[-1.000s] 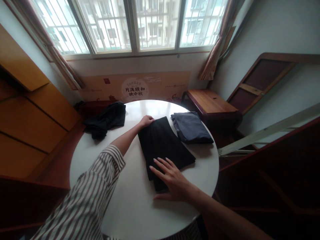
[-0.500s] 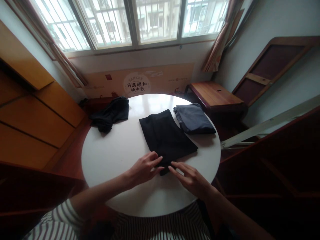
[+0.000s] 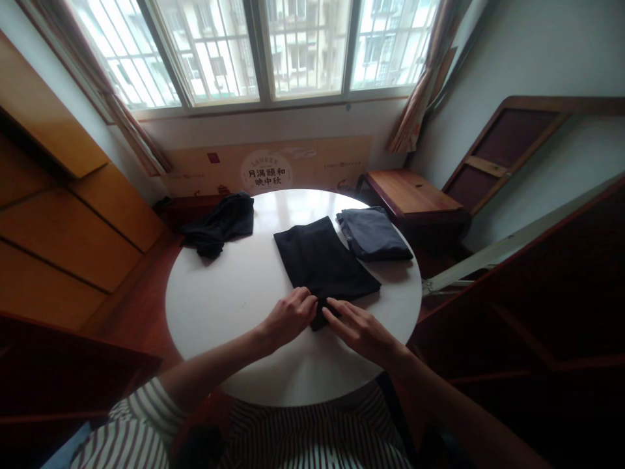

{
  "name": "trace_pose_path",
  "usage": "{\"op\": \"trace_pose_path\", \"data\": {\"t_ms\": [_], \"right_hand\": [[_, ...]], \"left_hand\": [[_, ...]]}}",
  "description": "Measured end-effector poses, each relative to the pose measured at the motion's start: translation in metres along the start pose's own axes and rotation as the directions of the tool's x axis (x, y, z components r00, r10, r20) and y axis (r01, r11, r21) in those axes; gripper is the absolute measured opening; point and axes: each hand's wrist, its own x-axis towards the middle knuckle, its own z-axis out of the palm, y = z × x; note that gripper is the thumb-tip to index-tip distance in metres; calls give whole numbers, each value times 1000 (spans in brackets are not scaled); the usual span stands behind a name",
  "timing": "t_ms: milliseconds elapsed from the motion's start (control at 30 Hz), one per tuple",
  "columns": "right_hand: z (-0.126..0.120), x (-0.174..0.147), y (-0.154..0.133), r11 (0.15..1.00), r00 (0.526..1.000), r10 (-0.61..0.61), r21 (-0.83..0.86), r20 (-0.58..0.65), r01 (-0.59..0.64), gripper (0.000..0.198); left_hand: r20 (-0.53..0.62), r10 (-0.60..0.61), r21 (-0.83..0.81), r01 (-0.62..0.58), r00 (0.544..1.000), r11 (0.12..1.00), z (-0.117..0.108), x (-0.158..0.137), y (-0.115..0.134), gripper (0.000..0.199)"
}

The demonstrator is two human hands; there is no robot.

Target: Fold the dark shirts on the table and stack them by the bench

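A folded black garment (image 3: 325, 257) lies on the white round table (image 3: 234, 339), its narrow near end between my hands. My left hand (image 3: 293, 316) is closed at the left edge of that end, thumb and fingers pinching the cloth. My right hand (image 3: 359, 329) rests its fingertips on the same end from the right, fingers stretched out and slightly apart. The cloth under the fingers is partly hidden. What kind of garment it is cannot be made out.
A folded dark grey garment (image 3: 375, 233) lies at the table's right rear edge. At the left rear, a crumpled black garment (image 3: 219, 221) hangs partly over the edge. Behind stand a low wooden stool-like table (image 3: 415, 189) and a printed panel (image 3: 312, 156) under the window.
My left hand has closed from a loose spread into a pinch on the garment's near end. Both hands have moved slightly forward. The camera view has shifted a little.
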Motion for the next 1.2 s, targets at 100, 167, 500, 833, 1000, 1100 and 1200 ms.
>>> {"op": "trace_pose_path", "data": {"t_ms": [100, 167, 500, 833, 1000, 1100, 1200], "right_hand": [[1, 3, 4, 996, 999, -40, -83, 10, 40, 34], [3, 7, 8, 994, 1000, -13, -105, 20, 15, 31], [11, 13, 44, 974, 972, -227, -6, 67, 228, 23], [10, 6, 69, 972, 970, -233, 3, 64, 233, 32], [-9, 8, 59, 961, 956, -277, 55, 93, 273, 17], [-16, 23, 53, 963, 967, -241, 143, 84, 228, 17], [-5, 47, 49, 992, 996, -23, 128, 85, 12, 24]], "left_hand": [[-114, 36, -26, -39, 993, 999, -4, 2, 2, 15], [-132, 54, -21, -57, 990, 998, -7, 2, 2, 14], [55, 220, 109, -225, 974, 968, 10, -16, -3, 11], [113, 269, 180, -286, 956, 941, 13, -22, -6, 18], [141, 237, 51, -246, 961, 968, 2, -15, -2, 19], [74, 111, -86, -104, 991, 991, -9, 16, -19, 28], [16, -29, -157, 31, 999, 987, -3, 67, -57, 33]]}}
